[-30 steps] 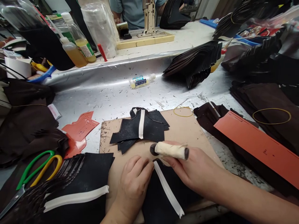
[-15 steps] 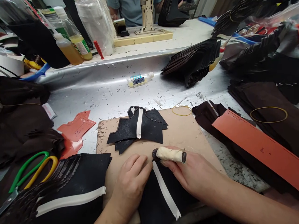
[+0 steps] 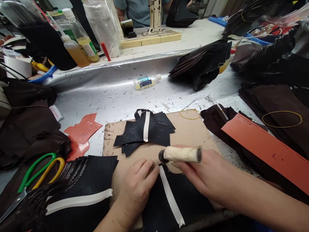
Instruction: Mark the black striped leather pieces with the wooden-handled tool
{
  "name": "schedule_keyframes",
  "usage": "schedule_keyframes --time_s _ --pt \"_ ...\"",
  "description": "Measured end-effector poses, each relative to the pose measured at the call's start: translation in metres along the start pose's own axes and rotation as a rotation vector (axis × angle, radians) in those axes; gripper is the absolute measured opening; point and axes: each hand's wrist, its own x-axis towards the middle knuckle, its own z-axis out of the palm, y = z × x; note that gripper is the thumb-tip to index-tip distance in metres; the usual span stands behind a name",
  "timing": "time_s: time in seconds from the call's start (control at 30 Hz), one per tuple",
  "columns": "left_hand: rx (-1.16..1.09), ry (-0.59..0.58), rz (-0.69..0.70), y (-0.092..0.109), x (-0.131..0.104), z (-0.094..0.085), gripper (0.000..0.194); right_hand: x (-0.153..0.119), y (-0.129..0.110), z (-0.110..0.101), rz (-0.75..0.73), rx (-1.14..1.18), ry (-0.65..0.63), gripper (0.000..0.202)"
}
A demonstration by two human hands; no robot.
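Note:
My right hand [image 3: 204, 174] is closed around a hammer [image 3: 182, 154]. A pale wrapping covers much of the hammer, and its dark round end hovers near the top of a black leather piece [image 3: 198, 203]. A white tape strip [image 3: 171, 196] runs down that piece. My left hand [image 3: 137, 187] pinches the piece's top edge beside the strip, fingertips partly hidden. Farther back on the tan board [image 3: 193, 132] lie stacked black pieces [image 3: 156, 130] with a white strip. To my left rests a pile of black pieces [image 3: 94, 174], one also taped.
Green-and-yellow scissors [image 3: 36, 177] lie at left, near orange templates [image 3: 83, 129]. A long orange template [image 3: 265, 151] rests on dark leather at right. Behind are a small bottle [image 3: 147, 82] and a leather stack [image 3: 202, 61]. Across the bench is a person [image 3: 137, 13].
My right hand has lifted the hammer slightly off the black piece and shifted it right. My left hand stays at the edge. The whole view has shifted slightly.

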Motion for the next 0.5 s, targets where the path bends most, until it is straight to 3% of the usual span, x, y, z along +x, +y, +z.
schedule_keyframes --time_s 0.1,0.23,0.4,0.5 --pt "0.004 0.003 -0.01 0.001 -0.002 0.001 0.024 0.0 -0.001 0.004 -0.019 0.047 0.091 0.026" --pt "0.001 0.017 -0.038 0.002 -0.003 0.001 0.024 -0.001 -0.003 0.007 0.04 0.005 -0.104 0.023" --pt "-0.019 0.013 -0.034 0.003 -0.004 0.003 0.022 -0.006 -0.005 0.011 -0.015 0.088 0.106 0.029" --pt "-0.065 0.013 -0.16 0.002 -0.006 0.006 0.017 -0.007 -0.003 0.021 0.082 0.077 -0.008 0.023"
